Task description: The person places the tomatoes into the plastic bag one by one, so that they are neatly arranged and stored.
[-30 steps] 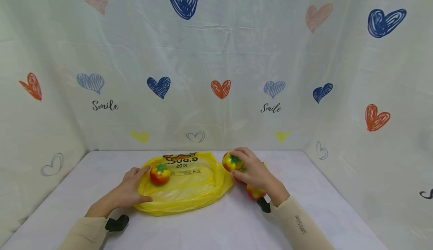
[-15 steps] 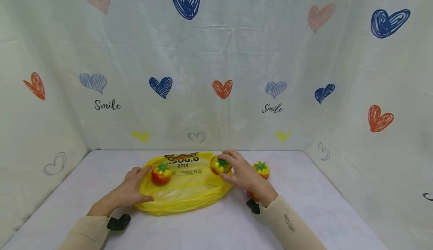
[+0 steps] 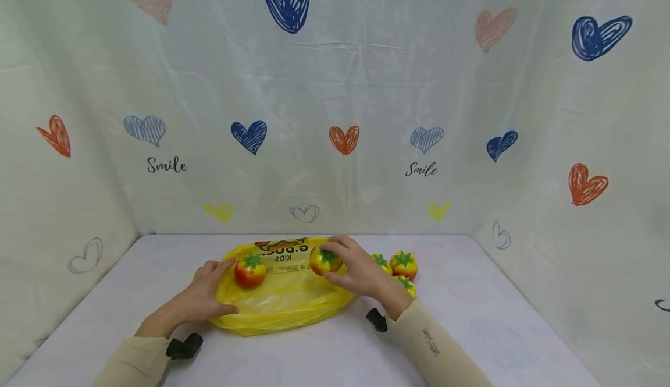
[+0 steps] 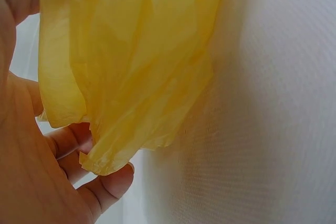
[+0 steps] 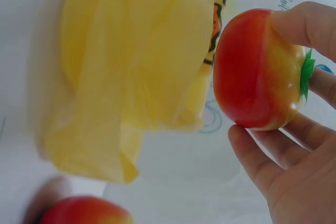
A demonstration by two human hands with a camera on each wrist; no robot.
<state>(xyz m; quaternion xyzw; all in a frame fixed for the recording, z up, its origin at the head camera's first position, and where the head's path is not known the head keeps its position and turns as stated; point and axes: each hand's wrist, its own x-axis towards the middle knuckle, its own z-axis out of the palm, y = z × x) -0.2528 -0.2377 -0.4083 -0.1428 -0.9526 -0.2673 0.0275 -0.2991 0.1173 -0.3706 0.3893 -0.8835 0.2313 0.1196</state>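
A yellow plastic bag (image 3: pixel 285 311) with a printed duck picture lies on the table. One red-and-yellow toy tomato (image 3: pixel 250 272) with a green leafy top sits at its left end. My left hand (image 3: pixel 203 297) holds the bag's left edge, thumb and fingers spread apart; its fingers pass behind the yellow film in the left wrist view. My right hand (image 3: pixel 356 267) grips a second toy tomato (image 5: pixel 252 72) between thumb and fingertips, over the right part of the bag. In the right wrist view, its red side faces the bag.
Right of the bag, beside my right wrist, a group of toy tomatoes (image 3: pixel 403 265) rests on the white table (image 3: pixel 471 317). My forearm partly covers them. A pale curtain (image 3: pixel 335 189) printed with hearts closes off the back and sides.
My right hand has lifted a toy tomato from the group and carried it left over the bag. The remaining tomatoes have come into clearer view. My left hand has stayed at the bag's edge.
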